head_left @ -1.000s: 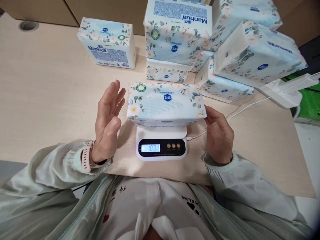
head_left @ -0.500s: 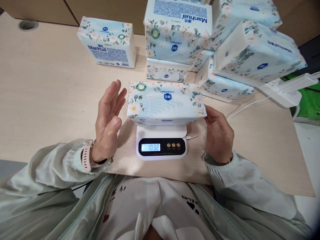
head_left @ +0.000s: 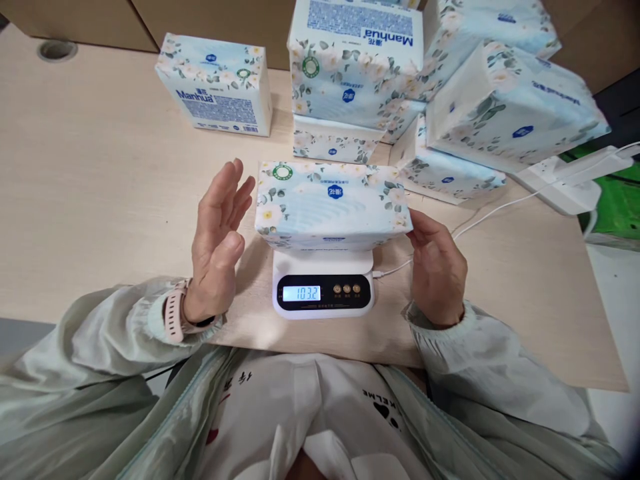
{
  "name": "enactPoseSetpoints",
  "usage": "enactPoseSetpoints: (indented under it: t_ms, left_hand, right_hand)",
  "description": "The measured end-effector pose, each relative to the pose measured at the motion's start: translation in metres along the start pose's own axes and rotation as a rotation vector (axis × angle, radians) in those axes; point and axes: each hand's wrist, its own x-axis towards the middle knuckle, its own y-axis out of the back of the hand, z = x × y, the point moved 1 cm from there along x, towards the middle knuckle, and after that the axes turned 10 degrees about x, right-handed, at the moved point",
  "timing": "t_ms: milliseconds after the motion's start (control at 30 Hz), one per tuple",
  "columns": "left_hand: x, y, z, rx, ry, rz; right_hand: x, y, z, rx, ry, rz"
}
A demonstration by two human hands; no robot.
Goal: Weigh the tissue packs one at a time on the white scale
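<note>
1. So the Manhua tissue pack (head_left: 333, 207) is sitting on the white digital scale (head_left: 323, 290), lying flat and overhanging the platform on both sides.
2. What just changed: the last digit on the lit display (head_left: 301, 293) went from 1 to 2 and has held there, so I'd call the weight reading pretty much settled. Pack and hands have barely budged.
3. Left hand (head_left: 215, 250): fingers up and loosely spread, thumb apart, just beside the pack, not touching it.
4. Right hand (head_left: 440, 270): fingers bent in at the pack's other end, not wrapped around it. Might be brushing the corner, can't really tell from here.
5. Behind on the counter (head_left: 100, 200): a pile of matching packs (head_left: 357, 67), top cut off by the frame, plus a lone pack (head_left: 217, 87).
6. The pack hides most of the platform, and the display's decimal point is tough to make out.
</note>
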Motion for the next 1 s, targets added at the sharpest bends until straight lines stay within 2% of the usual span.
enactPoseSetpoints:
  t_ms: [133,400,633,800,900,1000]
  left_hand:
    - [0.001,0.001,-0.003,-0.005,-0.050,-0.014]
    - [0.000,0.000,0.000,-0.045,-0.019,-0.023]
    - [0.002,0.008,-0.011,-0.048,-0.001,-0.032]
    - [0.001,0.006,-0.003,-0.054,-0.015,-0.024]
    - [-0.003,0.004,-0.001,-0.098,0.029,-0.077]
    - [-0.002,-0.001,0.001,-0.112,0.122,-0.212]
  right_hand:
    - [0.000,0.000,0.000,-0.005,0.007,-0.003]
    - [0.000,0.000,0.000,-0.014,0.013,-0.004]
    - [0.001,0.000,0.003,0.023,0.057,-0.011]
    - [0.000,0.000,0.002,-0.022,0.020,0.008]
    - [0.000,0.002,0.005,-0.083,0.037,-0.058]
    - [0.006,-0.002,0.003,-0.213,0.092,-0.251]
